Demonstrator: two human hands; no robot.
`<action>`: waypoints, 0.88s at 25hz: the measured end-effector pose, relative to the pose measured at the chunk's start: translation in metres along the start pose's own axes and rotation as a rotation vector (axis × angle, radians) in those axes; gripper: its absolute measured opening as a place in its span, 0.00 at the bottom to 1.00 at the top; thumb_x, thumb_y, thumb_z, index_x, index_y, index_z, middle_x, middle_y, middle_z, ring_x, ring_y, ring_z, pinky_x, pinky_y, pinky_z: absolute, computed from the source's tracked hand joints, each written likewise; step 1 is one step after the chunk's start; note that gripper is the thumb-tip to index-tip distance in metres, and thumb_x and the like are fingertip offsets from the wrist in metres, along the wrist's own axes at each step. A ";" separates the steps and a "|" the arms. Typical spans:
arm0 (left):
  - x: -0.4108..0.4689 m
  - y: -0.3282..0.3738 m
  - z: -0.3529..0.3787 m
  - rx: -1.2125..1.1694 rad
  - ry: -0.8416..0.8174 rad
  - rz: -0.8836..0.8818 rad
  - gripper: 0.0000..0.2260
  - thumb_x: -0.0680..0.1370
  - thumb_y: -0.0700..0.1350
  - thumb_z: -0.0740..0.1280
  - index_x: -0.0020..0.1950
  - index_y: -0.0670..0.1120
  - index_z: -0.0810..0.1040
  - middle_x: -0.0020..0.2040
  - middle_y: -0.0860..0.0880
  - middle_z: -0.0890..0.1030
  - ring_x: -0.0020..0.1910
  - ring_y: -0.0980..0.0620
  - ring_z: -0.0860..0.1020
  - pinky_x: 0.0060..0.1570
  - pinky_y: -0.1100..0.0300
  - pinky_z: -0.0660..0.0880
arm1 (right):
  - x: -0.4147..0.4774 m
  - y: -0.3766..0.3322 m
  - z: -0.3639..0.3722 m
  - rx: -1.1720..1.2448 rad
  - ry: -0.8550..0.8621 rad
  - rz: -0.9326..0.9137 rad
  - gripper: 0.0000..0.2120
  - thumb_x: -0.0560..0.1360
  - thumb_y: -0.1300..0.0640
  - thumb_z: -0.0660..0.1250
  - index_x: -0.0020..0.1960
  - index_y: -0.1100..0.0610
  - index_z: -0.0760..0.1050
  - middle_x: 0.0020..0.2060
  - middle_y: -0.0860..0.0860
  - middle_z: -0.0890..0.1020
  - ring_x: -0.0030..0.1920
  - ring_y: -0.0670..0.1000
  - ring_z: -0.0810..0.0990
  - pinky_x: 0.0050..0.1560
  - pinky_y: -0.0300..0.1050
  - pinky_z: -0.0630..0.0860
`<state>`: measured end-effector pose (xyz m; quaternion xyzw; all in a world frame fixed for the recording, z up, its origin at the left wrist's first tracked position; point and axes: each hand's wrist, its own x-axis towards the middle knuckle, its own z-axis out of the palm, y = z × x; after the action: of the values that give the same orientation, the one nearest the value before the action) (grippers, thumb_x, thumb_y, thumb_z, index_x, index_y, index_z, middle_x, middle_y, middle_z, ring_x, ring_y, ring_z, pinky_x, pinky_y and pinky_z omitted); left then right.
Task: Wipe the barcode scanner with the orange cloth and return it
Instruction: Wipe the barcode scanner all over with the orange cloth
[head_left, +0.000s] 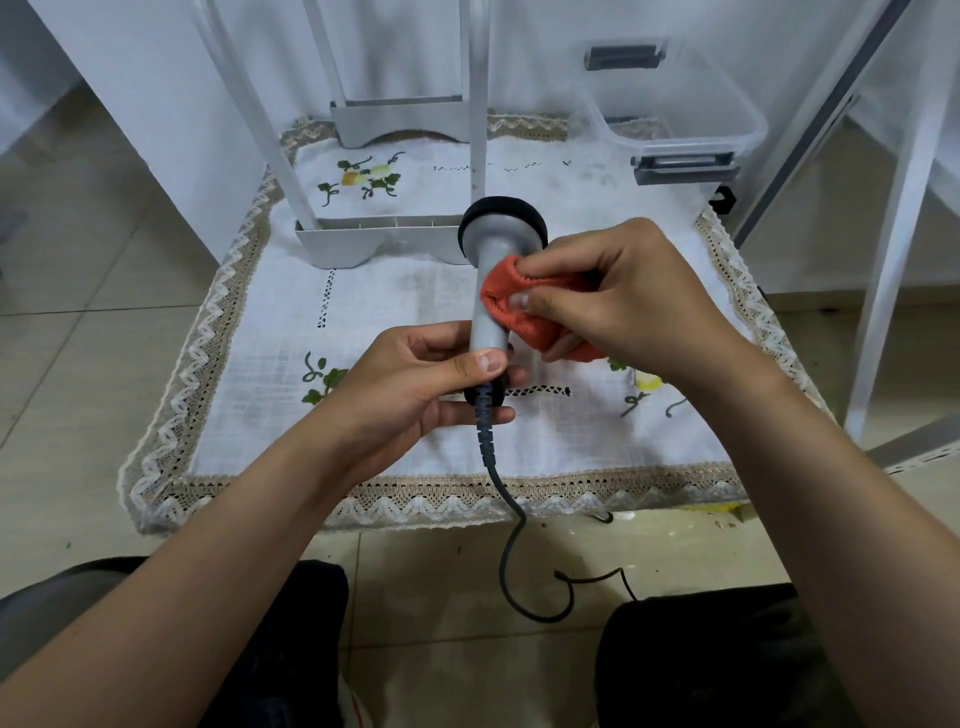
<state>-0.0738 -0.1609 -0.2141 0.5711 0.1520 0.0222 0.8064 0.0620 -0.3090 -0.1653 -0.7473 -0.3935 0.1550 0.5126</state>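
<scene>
The grey barcode scanner (491, 280) with a black head is held above the middle of the table, head pointing away from me. My left hand (415, 384) grips the lower end of its handle, thumb on top. Its dark cable (511, 525) hangs off the front table edge and curls on the floor. My right hand (618, 291) holds the bunched orange cloth (511, 301) pressed against the right side of the handle.
The low table is covered by a white embroidered tablecloth with a lace border (208, 332). A white rack (363, 244) stands at the back left. A clear plastic box (675, 119) sits at the back right. White frame legs (893, 270) rise on the right. Tiled floor surrounds the table.
</scene>
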 end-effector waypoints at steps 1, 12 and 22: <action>0.000 0.000 0.001 -0.005 0.003 0.000 0.13 0.71 0.40 0.72 0.54 0.38 0.83 0.46 0.45 0.87 0.53 0.44 0.86 0.45 0.52 0.84 | 0.001 0.001 0.001 0.005 0.051 0.000 0.10 0.75 0.66 0.76 0.49 0.51 0.86 0.31 0.40 0.85 0.30 0.48 0.86 0.26 0.40 0.81; 0.000 0.001 0.002 0.002 0.013 -0.004 0.12 0.72 0.39 0.72 0.54 0.37 0.83 0.47 0.44 0.87 0.54 0.43 0.86 0.44 0.51 0.84 | 0.002 0.001 -0.002 0.051 0.068 0.044 0.09 0.75 0.66 0.76 0.49 0.53 0.85 0.30 0.39 0.85 0.26 0.46 0.85 0.24 0.37 0.78; 0.000 0.000 0.000 0.023 0.005 0.013 0.08 0.72 0.41 0.72 0.49 0.43 0.88 0.47 0.42 0.87 0.55 0.43 0.86 0.45 0.51 0.83 | -0.001 0.000 -0.003 0.096 -0.043 0.038 0.09 0.75 0.67 0.75 0.50 0.55 0.84 0.28 0.40 0.85 0.26 0.45 0.84 0.25 0.36 0.78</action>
<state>-0.0736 -0.1608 -0.2146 0.5812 0.1506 0.0269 0.7993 0.0631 -0.3119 -0.1637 -0.7258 -0.3822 0.1993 0.5361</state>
